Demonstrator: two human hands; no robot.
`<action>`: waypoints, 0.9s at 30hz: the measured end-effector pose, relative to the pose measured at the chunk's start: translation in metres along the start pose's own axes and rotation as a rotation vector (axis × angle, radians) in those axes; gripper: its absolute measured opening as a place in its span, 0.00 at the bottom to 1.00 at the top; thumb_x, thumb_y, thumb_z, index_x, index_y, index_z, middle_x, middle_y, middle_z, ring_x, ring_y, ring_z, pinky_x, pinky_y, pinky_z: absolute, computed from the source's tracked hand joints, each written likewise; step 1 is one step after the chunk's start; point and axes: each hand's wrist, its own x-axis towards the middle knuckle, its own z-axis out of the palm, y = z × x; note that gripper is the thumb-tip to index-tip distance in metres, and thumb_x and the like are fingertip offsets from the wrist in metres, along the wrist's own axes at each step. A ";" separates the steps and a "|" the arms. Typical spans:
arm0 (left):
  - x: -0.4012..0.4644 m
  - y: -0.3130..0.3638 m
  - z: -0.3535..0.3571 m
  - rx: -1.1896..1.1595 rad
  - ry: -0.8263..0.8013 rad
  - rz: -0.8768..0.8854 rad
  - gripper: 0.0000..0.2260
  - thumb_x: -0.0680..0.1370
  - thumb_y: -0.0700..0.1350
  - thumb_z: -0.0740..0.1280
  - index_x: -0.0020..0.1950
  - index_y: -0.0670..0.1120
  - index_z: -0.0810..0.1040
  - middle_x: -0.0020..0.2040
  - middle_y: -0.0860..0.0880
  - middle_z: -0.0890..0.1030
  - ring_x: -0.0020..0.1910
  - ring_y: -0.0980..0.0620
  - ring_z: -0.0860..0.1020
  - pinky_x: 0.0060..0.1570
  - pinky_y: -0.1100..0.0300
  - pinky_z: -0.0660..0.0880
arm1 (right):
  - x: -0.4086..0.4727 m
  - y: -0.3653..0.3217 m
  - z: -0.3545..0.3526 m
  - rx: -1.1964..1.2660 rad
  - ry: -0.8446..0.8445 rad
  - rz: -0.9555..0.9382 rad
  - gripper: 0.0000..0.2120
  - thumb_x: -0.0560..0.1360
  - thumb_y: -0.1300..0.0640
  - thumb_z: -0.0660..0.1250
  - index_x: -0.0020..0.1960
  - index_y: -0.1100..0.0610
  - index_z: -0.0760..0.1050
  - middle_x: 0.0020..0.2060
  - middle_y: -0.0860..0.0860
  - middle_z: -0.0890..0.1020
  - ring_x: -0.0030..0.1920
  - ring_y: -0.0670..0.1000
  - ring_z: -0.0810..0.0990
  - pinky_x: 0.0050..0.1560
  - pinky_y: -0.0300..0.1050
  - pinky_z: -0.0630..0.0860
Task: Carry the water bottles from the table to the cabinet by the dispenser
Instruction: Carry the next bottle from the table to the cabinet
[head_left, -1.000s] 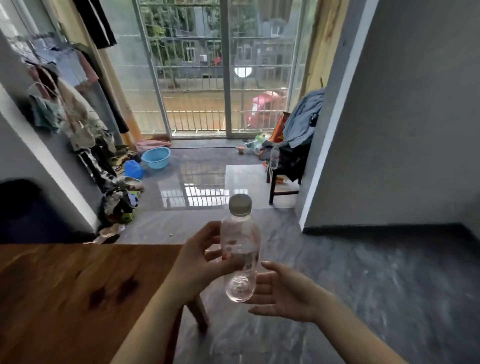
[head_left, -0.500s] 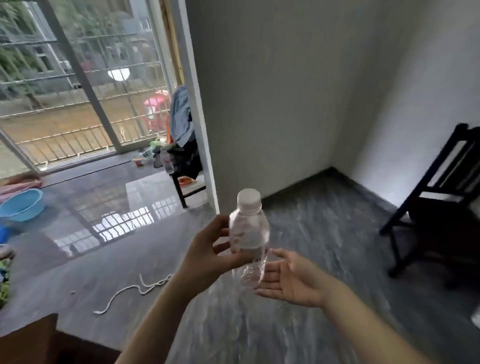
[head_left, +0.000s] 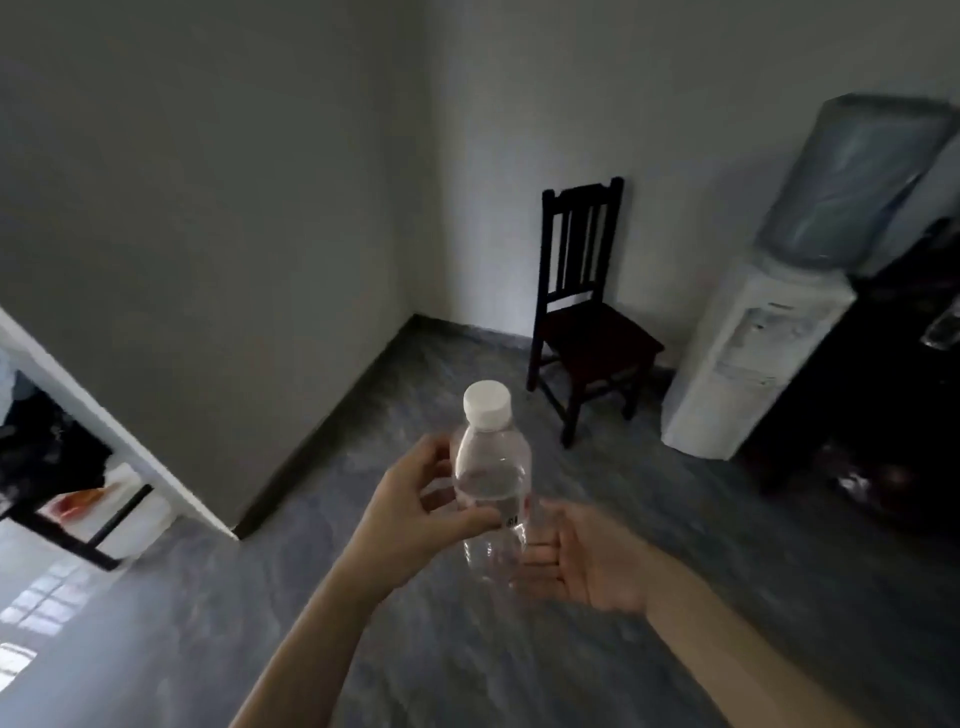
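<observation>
Above the grey floor (head_left: 363, 597), one clear water bottle (head_left: 492, 483) stands upright, white cap (head_left: 487, 405) up, left grip (head_left: 415, 499) pinching it, right grip (head_left: 587, 561) wide open beside; one chair (head_left: 587, 317), one dispenser (head_left: 748, 353) beyond

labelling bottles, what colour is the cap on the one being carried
White, on the clear water bottle's cap, plain in the head view.

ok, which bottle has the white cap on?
The small clear water bottle held upright in the left hand, white screw cap on top. The big blue jug sits inverted on the dispenser, so no cap shows.
</observation>
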 end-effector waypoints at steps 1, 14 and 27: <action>0.007 0.000 0.007 -0.005 -0.045 0.009 0.24 0.63 0.48 0.81 0.57 0.54 0.80 0.51 0.53 0.85 0.53 0.53 0.85 0.53 0.59 0.80 | -0.009 0.002 -0.004 0.008 0.027 -0.028 0.24 0.78 0.46 0.62 0.60 0.64 0.81 0.63 0.65 0.79 0.63 0.62 0.79 0.65 0.55 0.75; 0.055 0.032 0.159 -0.008 -0.599 0.161 0.23 0.66 0.51 0.79 0.59 0.61 0.79 0.57 0.56 0.85 0.59 0.55 0.83 0.58 0.64 0.77 | -0.119 0.061 -0.105 0.464 0.305 -0.300 0.22 0.78 0.48 0.65 0.57 0.69 0.75 0.51 0.66 0.82 0.53 0.65 0.83 0.55 0.57 0.80; 0.067 0.065 0.334 -0.032 -0.790 0.207 0.26 0.67 0.50 0.80 0.63 0.54 0.79 0.59 0.53 0.84 0.62 0.51 0.82 0.65 0.49 0.77 | -0.243 0.075 -0.212 0.513 0.495 -0.399 0.30 0.80 0.48 0.60 0.72 0.70 0.65 0.70 0.69 0.69 0.69 0.68 0.70 0.68 0.60 0.71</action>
